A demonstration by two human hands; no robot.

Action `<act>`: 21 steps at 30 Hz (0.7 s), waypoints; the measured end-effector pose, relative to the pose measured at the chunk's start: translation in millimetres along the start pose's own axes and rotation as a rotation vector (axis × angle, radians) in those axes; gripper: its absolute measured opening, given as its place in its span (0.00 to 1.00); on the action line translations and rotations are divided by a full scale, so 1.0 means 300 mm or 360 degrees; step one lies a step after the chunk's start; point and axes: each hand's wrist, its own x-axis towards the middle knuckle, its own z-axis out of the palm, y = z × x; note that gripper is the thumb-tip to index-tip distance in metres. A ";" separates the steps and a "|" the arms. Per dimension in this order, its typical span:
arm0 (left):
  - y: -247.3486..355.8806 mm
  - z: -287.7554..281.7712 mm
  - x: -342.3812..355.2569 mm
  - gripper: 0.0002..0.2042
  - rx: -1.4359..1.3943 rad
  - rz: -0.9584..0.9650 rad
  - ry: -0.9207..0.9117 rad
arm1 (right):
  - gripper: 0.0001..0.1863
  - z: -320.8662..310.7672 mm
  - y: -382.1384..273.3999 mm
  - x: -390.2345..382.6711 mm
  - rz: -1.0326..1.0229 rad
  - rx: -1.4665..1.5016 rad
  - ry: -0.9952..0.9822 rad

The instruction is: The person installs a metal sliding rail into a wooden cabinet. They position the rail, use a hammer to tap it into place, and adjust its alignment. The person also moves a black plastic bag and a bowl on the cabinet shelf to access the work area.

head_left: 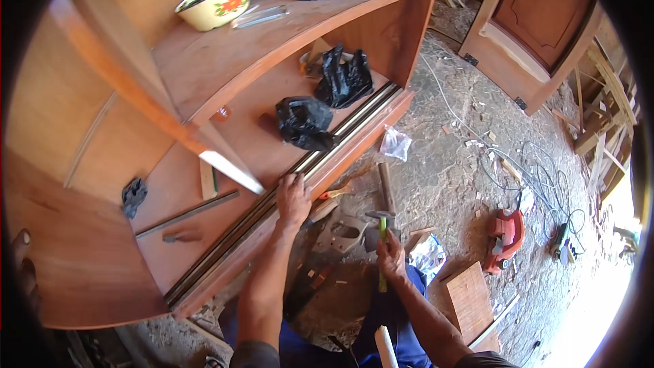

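Note:
A long double track with dark and pale strips [354, 124] runs along the front edge of the wooden cabinet [248, 129]. My left hand [293, 199] rests on this track with bent fingers drawn together. Whatever may be under its fingertips is hidden. In my right hand [390, 255] is a hammer [382, 223], gripped by its green handle with the metal head up. It is held over my blue-clad leg, apart from the cabinet. A black plastic bag [303, 123] lies on the cabinet floor, just behind the track.
A flowered enamel bowl [216, 5] stands on the upper shelf. A red power tool [505, 240], tangled cable [545, 177] and a brown board [470, 300] lie on the littered floor. A panelled door [538, 20] leans far right. Someone's fingers [24, 240] show at far left.

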 end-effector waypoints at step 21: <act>0.228 0.352 0.431 0.11 -0.0192 -0.0081 -0.0188 | 0.33 0.013 0.050 0.026 0.0061 0.0071 0.0102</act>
